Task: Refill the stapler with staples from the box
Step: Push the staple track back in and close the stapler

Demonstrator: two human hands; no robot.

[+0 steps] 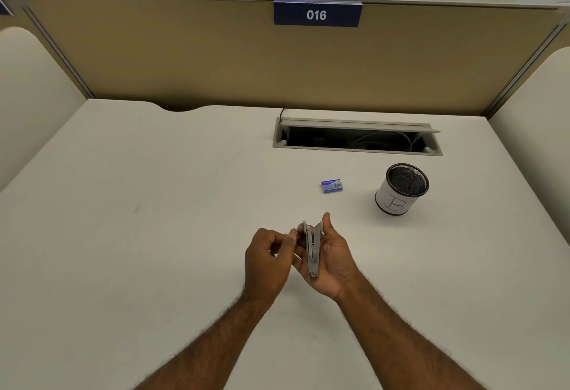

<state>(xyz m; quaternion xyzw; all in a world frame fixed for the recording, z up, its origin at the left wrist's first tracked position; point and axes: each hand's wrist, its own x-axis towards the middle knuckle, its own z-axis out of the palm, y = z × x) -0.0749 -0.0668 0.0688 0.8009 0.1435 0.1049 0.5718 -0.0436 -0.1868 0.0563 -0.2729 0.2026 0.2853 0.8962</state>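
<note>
1. Two bare hands are seen over the desk (154, 204), at about 6 o'clock from the frame centre.
2. A small grey metal stapler (312, 247) is cradled in the right hand (331, 257), fingers curled round its body; the hinge end is toward the wrist, and the two arms are splayed open in a narrow V at the far end.
3. The left hand (267, 258) is held just beside the stapler at its 9 o'clock, fingers curled, fingertips seemingly pinching the stapler's near edge. Whether a staple strip is held cannot be told; nothing is plainly visible there.
4. The blue staple box (332, 186) lies flat on the desk at 12 o'clock from the hands, apart from them; whether it is closed cannot be told.
5. A mesh pen cup (402, 189), wrapped in white paper marked "B", stands at 3 o'clock of the box. A cable hatch (357, 139) is open further back.
6. Handling judgement: the stapler is light, rigid and smooth metal; it is best gripped along the side walls of the base, leaving the magazine channel clear. Staple strips are judged brittle and easily snapped, so they should be pinched at the long sides.
</note>
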